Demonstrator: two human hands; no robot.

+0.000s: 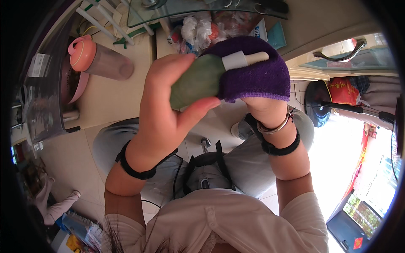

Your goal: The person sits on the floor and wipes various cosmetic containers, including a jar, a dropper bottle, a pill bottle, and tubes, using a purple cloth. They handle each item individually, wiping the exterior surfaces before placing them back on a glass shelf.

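My left hand (164, 91) is closed round a green frosted bottle (196, 82), with the thumb below it and the fingers above. The bottle lies tilted on its side, its white collar and cream dropper-like top (256, 58) pointing right. A purple cloth (262, 79) covers my right hand, so its fingers are hidden; the cloth lies behind and against the bottle's neck. Black straps circle both forearms, and a metal bangle sits on the right wrist.
A clear shaker bottle with a pink lid (107, 61) lies at the left on a cream surface (107, 104), near a pink bowl (79, 87). Plastic bags (199, 31) lie beyond my hands, under a glass shelf (202, 7). A drawer handle (343, 53) is at the upper right.
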